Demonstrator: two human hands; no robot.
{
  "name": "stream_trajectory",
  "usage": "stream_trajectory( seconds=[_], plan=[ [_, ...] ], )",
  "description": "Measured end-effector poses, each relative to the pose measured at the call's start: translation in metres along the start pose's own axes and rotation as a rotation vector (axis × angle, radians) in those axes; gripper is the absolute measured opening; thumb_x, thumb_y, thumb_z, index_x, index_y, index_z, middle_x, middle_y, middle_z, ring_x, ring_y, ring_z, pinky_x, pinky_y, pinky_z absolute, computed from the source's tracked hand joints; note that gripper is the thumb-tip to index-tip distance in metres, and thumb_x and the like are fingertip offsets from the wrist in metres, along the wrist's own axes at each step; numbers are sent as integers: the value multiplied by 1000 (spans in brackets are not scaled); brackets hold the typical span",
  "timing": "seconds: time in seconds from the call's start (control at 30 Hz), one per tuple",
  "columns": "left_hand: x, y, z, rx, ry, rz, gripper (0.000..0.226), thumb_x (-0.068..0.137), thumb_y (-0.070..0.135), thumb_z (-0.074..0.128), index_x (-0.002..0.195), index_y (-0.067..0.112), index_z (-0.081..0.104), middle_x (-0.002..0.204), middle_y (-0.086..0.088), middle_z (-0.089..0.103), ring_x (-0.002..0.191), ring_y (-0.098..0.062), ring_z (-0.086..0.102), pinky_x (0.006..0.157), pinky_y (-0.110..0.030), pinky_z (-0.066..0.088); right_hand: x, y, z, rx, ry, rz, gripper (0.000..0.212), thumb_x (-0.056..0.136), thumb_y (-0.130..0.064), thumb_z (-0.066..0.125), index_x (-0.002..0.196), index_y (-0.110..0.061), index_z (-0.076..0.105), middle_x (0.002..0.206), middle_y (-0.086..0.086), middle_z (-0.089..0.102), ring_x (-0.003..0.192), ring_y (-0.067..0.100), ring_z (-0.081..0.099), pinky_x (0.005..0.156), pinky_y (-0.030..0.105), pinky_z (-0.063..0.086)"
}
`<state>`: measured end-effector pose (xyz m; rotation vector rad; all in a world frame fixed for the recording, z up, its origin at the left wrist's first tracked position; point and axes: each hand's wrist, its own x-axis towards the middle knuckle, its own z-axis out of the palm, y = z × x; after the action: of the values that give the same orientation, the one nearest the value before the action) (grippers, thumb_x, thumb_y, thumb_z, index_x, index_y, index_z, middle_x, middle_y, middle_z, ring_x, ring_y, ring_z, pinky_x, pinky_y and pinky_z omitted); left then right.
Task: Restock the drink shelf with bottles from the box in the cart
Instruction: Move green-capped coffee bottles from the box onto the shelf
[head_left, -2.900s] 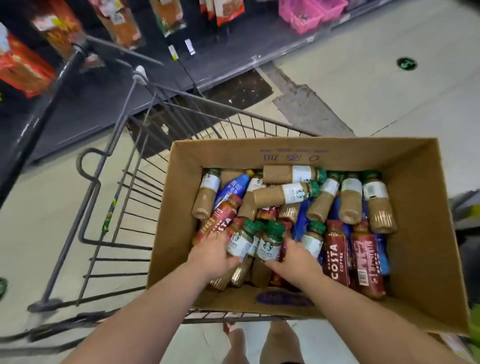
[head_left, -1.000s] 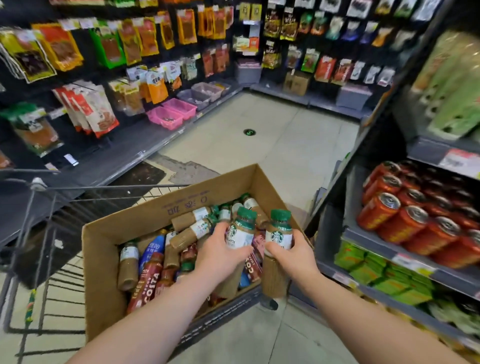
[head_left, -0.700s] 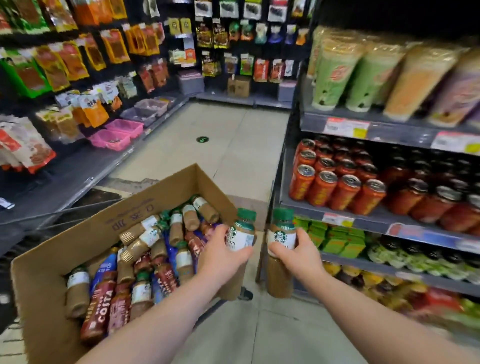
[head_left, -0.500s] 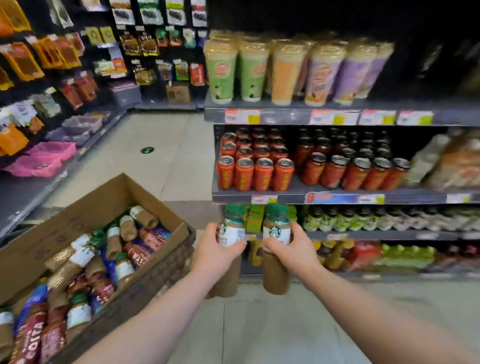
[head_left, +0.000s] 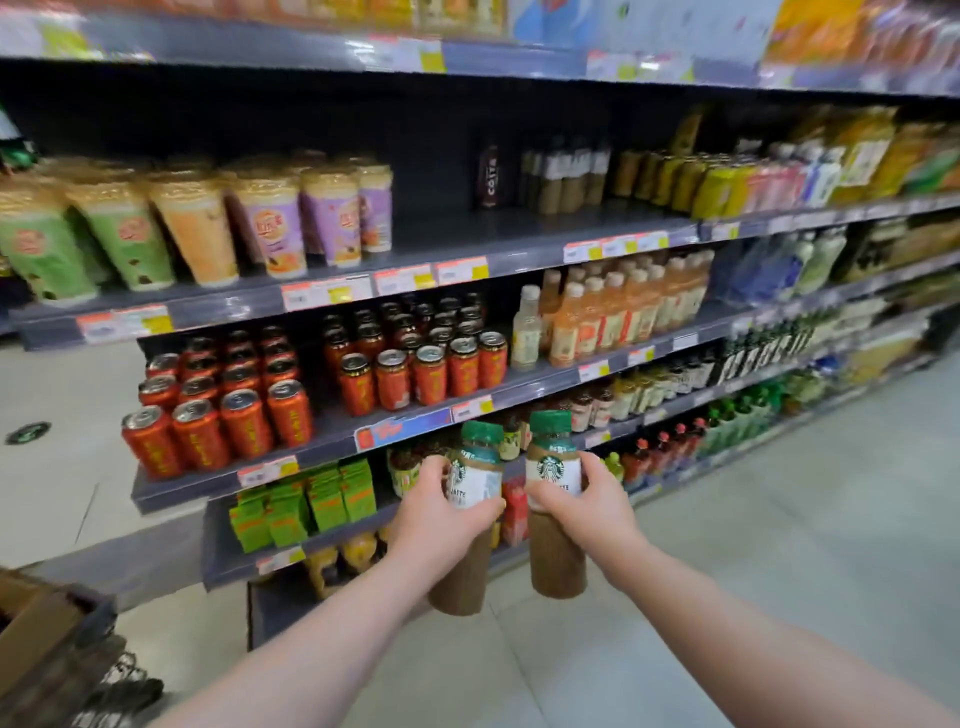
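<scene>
Carrying step: left hand (head_left: 441, 512) and right hand (head_left: 587, 501) each grip a latte bottle (head_left: 551, 470) at frame centre — next, probably lift them to the coffee shelf (head_left: 452, 236) gap, upper centre.

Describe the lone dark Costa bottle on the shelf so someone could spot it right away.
Find the shelf carrying the pastel cups. Right of them is a bare gap, then the Costa bottle, upright at the back. It is near-black with vertical white lettering, unlike the tan bottles beside it.
</scene>
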<state>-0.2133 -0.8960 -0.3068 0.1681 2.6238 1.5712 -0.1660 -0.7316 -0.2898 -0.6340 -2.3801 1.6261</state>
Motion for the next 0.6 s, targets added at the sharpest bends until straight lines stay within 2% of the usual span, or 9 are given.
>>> stream_trajectory(
  seconds=[0.07, 0.27, 0.33, 0.47, 0.53, 0.6],
  plan=[
    [10, 11, 14, 6, -31, 12, 53, 59, 50, 75, 99, 32, 45, 95, 11, 62, 87, -17, 60, 80, -39, 51, 10, 3, -13, 21, 30, 11, 26, 69, -34, 72, 88, -29, 56, 83, -13, 65, 75, 1, 60, 58, 22, 43],
    [70, 42, 58, 4, -95, 88, 49, 65, 42, 78, 97, 36, 41, 84, 21, 52, 86, -17, 58, 80, -38, 50, 56, 5, -48, 20, 119, 24, 23, 67, -33, 71, 81, -33, 53, 81, -14, 64, 75, 3, 60, 60, 25, 47],
    [96, 55, 75, -18, -123, 122, 47, 65, 40, 78, 96, 34, 44, 87, 19, 55, 84, -14, 58, 78, -37, 51, 77, 1, -62, 17, 150, 30, 26, 64, -37, 69, 84, -32, 54, 82, -13, 64, 75, 3, 60, 59, 24, 47],
    [151, 86, 106, -71, -185, 178, 40, 62, 44, 76, 85, 36, 44, 86, 14, 61, 76, -7, 59, 70, -37, 53, 126, -16, -91, -9, 227, 30, 39, 56, -43, 65, 91, -28, 55, 86, -10, 65, 79, 8, 62, 68, 31, 51],
    [177, 101, 118, -79, -213, 198, 43, 57, 50, 72, 87, 38, 44, 87, 17, 60, 79, -7, 60, 74, -37, 52, 152, -23, -102, -4, 271, 24, 31, 62, -38, 71, 88, -30, 56, 86, -11, 66, 81, 9, 63, 75, 37, 53],
    [201, 114, 129, -80, -235, 213, 53, 53, 55, 70, 97, 37, 47, 93, 16, 63, 85, -11, 62, 79, -38, 52, 176, -26, -110, -9, 321, 19, 25, 66, -34, 72, 86, -34, 56, 84, -14, 66, 80, 6, 62, 77, 37, 54]
  ],
)
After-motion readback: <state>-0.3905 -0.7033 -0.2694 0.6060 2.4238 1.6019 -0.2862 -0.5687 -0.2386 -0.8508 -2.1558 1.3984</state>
